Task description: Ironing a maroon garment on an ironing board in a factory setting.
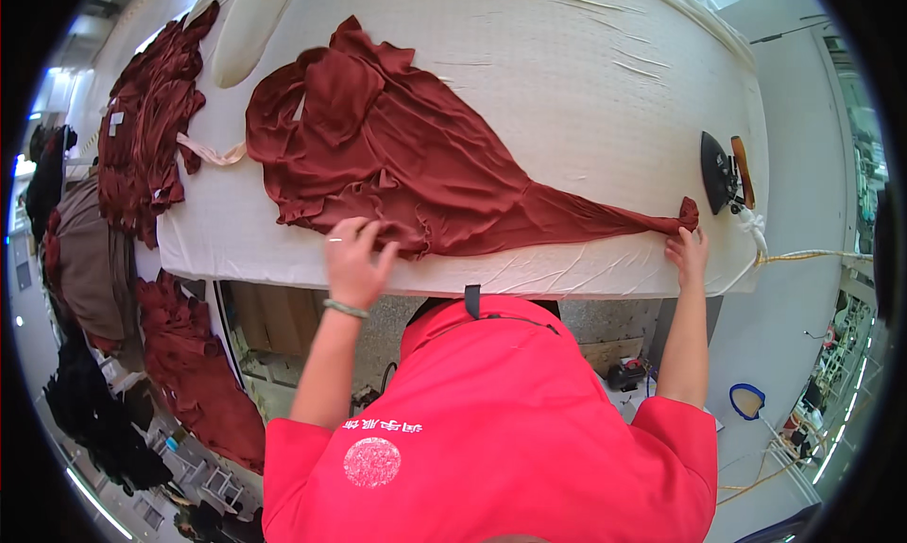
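Note:
A dark red blouse (444,165) with ruffled trim lies loosely spread over the white padded table. One sleeve (595,212) stretches out to the right and narrows to a bunched cuff (689,212). At that cuff my right hand (690,253) has its fingertips closed on the fabric. My left hand (357,263) is at the garment's near edge, below the ruffles, its fingers apart and touching or just over the cloth. Folds cover part of the blouse's body, so its full shape is hidden.
A black iron (718,173) with a brown handle and a cord stands beyond my right hand. At the far left hang more dark red garments (146,127). A padded pressing arm (250,28) juts over the table (586,80), and a pale strip (213,153) lies beside the blouse.

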The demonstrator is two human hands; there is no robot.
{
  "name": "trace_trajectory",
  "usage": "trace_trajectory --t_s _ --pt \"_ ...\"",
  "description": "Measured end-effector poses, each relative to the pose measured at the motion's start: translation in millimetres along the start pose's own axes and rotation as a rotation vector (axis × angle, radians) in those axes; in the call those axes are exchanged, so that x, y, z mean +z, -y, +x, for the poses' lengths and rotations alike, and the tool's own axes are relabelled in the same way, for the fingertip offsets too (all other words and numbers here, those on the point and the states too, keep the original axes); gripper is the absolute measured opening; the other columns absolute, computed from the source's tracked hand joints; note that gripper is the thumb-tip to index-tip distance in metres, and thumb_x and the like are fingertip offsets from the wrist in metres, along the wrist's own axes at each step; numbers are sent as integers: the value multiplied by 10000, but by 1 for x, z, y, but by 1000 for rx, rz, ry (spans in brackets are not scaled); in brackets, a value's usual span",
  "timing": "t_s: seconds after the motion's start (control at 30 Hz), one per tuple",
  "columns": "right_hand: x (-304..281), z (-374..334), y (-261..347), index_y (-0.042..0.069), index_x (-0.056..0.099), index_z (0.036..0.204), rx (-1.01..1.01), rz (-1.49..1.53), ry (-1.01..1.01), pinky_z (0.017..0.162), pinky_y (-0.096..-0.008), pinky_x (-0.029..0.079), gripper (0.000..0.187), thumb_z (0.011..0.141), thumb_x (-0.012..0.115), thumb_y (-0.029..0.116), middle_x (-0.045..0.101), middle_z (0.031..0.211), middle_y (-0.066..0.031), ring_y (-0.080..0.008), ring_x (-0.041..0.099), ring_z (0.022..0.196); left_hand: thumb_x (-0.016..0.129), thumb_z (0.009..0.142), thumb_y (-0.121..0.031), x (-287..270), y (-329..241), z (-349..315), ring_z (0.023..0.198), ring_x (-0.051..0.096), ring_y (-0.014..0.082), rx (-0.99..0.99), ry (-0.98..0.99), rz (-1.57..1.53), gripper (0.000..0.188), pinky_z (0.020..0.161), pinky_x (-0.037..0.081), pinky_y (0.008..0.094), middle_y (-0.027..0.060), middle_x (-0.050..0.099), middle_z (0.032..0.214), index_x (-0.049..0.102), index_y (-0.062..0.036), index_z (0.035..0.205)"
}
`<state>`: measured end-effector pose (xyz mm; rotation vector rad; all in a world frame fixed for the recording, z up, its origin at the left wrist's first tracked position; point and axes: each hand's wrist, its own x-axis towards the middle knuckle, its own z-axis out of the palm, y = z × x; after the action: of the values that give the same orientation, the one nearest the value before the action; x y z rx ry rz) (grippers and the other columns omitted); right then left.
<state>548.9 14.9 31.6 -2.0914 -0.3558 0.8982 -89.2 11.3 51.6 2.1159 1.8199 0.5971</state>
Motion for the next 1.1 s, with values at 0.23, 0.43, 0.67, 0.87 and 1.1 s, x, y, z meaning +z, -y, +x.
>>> trace_trajectory --t_s 0.23,0.43,0.67,0.87,1.1 --pt "-22 37 6 51 652 1136 -84 -286 148 621 -291 570 223 958 677 182 689 923 -46 -160 701 772 812 832 -246 15 -59 11 996 643 339 188 301 15 300 859 503 445 96 678 1016 708 -32 1014" --pt "-46 15 52 12 663 1026 -413 -13 18 652 -285 563 186 954 707 178 695 850 -54 -138 664 661 606 1050 -193 -60 -37 25 676 594 107 -570 -103 -1037 215 517 449 263 25 642 904 587 -44 1204" --pt "-48 -16 56 31 663 945 -218 -176 15 658 -304 569 298 996 698 323 663 733 -39 -143 665 675 577 1071 -223 -23 0 -7 713 609 119 -862 80 -1007 209 465 444 275 22 635 920 639 -31 1123" --pt "-6 -118 -9 36 698 846 -116 -761 436 683 -330 523 379 890 794 400 691 740 -45 -139 638 700 589 1064 -227 -7 7 -35 761 557 73 -644 350 -706 182 604 486 264 -18 595 895 662 -61 1071" --pt "28 -87 14 14 678 857 -437 -56 131 703 -307 515 301 908 769 296 670 731 -43 -112 620 737 538 1085 -202 -97 21 88 1118 657 215 -469 -332 -1307 314 1011 529 378 115 675 1251 627 26 1281"
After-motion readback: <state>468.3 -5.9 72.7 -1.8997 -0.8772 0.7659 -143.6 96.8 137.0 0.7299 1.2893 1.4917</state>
